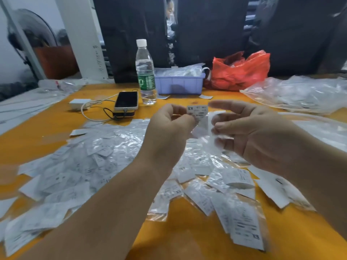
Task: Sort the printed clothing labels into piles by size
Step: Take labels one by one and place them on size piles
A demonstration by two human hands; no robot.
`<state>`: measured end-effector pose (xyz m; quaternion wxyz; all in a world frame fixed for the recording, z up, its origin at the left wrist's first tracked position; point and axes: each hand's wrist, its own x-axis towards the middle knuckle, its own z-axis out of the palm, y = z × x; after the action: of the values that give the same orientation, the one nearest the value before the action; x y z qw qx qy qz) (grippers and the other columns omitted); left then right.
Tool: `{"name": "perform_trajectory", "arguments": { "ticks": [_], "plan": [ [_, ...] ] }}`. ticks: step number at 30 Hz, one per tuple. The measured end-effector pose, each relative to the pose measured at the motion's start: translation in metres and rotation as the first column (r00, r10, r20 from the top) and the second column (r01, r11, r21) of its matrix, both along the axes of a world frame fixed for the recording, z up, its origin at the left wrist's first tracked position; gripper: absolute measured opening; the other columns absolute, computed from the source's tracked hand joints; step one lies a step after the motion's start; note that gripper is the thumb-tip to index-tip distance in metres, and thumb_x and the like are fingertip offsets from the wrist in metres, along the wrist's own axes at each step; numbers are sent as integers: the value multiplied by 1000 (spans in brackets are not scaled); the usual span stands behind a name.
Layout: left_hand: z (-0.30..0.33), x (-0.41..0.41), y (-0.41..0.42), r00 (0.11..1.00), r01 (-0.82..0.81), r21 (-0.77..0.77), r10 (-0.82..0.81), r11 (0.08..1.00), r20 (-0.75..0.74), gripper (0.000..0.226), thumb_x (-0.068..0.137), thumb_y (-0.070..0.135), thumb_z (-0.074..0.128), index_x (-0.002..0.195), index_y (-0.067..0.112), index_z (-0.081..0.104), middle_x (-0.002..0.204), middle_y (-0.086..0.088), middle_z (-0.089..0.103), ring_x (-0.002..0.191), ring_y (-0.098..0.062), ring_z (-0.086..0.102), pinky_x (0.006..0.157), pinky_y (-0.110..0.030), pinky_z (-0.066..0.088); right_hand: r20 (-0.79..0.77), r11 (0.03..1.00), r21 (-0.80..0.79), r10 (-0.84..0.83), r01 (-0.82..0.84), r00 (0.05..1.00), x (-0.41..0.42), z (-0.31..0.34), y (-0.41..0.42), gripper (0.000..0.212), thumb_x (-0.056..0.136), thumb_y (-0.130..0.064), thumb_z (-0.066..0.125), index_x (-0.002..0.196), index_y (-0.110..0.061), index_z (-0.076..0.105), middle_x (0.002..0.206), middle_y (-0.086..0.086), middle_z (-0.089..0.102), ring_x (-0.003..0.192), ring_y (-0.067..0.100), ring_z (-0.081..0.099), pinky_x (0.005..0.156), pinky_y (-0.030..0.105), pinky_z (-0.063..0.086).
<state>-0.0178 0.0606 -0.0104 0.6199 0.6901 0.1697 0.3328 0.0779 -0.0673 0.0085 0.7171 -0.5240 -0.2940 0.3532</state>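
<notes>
Nearest you, loose labels [246, 225] lay scattered over the orange surface [187, 239], one reading "XS". Above them your left hand [169, 126] pinched an "XS" label [197, 111] in its fingers; your right hand [249, 132] held a clear sleeve [208, 126]. Beyond stood a green-labelled water bottle [145, 72].

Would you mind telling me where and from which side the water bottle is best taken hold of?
I'd grip the water bottle around its labelled middle, coming from the front right. It stands upright, the phone and cable crowd its left, and the purple bin sits close behind to the right. The body is round and slim, so one hand should wrap it.
</notes>
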Motion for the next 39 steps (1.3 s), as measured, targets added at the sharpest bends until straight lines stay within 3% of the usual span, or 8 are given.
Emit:
{"name": "perform_trajectory", "arguments": {
  "ticks": [6, 14, 19, 23, 27, 30, 34, 39],
  "plan": [
    [0, 1, 11, 999, 36, -221, -33, 975, 16, 14, 93, 13, 58, 81, 21, 60, 93, -7, 74, 98, -27, 66, 77, -36, 52, -1, 997, 16, 70, -69, 998, -14, -22, 13, 63, 62, 10, 63, 120, -12, 60, 72, 8, 60, 59, 16, 60, 52, 27, 53],
    [-1, 1, 1, 995, 96, -182, -101, 979, -18, 8, 91, 15, 63, 85, 20, 63, 56, 15, 62, 57, -3, 52, 62, -25, 46, 2, 999, 7, -34, 34, 999, -9, -33, 6, 58, 59, 0, 68, 116, -13, 62, 70, 5, 60, 59, 14, 59, 55, 28, 51],
    [-3, 0, 1, 988, 141, -151, -150, 978, -47, 6, 92, 17, 62, 87, 17, 65, 55, 13, 59, 57, -9, 48, 57, -23, 46, 22, 1000, 24, -15, 15, 1000, -11, -32, 5, 21, 61, -3, 68, 77, -14, 77, 66, 5, 61, 53, 13, 57, 52, 25, 52],
    [-4, 1, 0, 986, 141, -145, -152, 979, -69, 9, 90, 25, 65, 86, 17, 66, 69, 7, 58, 61, -9, 51, 58, -25, 47, 27, 995, 50, -92, 90, 995, -5, -31, 4, 15, 62, -7, 69, 77, -11, 71, 64, 3, 62, 53, 12, 58, 52, 25, 51],
    [-5, 2, -1, 937, 240, -140, -267, 961, -223, 34, 81, 46, 64, 99, 17, 64, 90, 3, 61, 76, -13, 59, 70, -30, 50, -26, 977, 69, -199, 200, 980, 3, -30, 3, 16, 63, -7, 69, 79, -9, 66, 63, 3, 61, 53, 11, 58, 54, 25, 52],
    [-9, 3, -3, 888, 300, -92, -314, 949, -337, 25, 90, 35, 64, 102, 13, 66, 96, 0, 67, 81, -15, 62, 75, -32, 51, -62, 973, 86, -207, 212, 976, 5, -32, 3, 11, 64, -7, 68, 75, -9, 67, 62, 4, 62, 53, 12, 59, 54, 24, 52],
    [-10, 2, -4, 954, 228, -89, -240, 970, -181, 4, 90, 15, 65, 88, 13, 68, 72, 5, 69, 62, -7, 59, 62, -23, 49, -68, 978, 84, -186, 192, 980, 7, -33, 4, 9, 66, -10, 70, 60, -15, 73, 59, 3, 63, 54, 12, 60, 53, 25, 53],
    [-9, 1, 0, 987, 129, -75, -136, 989, -91, 7, 88, 16, 66, 82, 19, 69, 70, 7, 66, 62, -7, 57, 58, -21, 47, -21, 981, 56, -186, 187, 982, 7, -33, 3, 4, 62, -11, 71, 64, -14, 73, 62, 2, 63, 53, 12, 60, 51, 25, 52]
  ]
}}
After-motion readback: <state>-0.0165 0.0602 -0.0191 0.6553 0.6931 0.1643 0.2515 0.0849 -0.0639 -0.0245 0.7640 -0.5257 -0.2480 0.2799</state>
